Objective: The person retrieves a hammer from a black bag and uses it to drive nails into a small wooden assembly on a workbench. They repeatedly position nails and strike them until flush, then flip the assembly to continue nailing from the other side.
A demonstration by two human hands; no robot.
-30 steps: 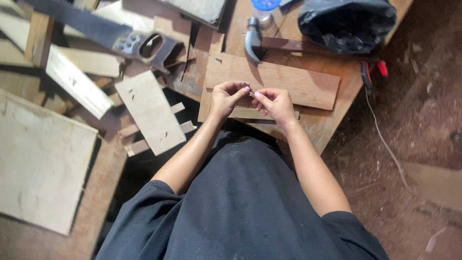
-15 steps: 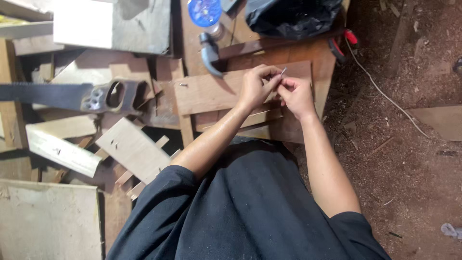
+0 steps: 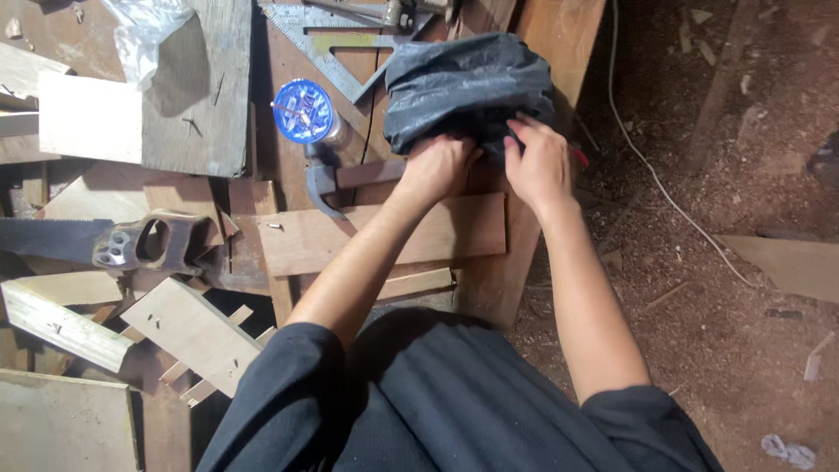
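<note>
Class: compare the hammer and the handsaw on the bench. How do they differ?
The hammer lies beside the left hand, handle partly hidden under it; the handsaw lies far off, untouched. The hammer has a dark curved head; the handsaw has a flat blade and looped grip. Both lie flat on wood.

A crumpled dark grey plastic bag lay at the far end of the wooden tabletop. Left of it stood a small round container with a blue lid. A clear plastic bag lay crumpled at the far left.
</note>
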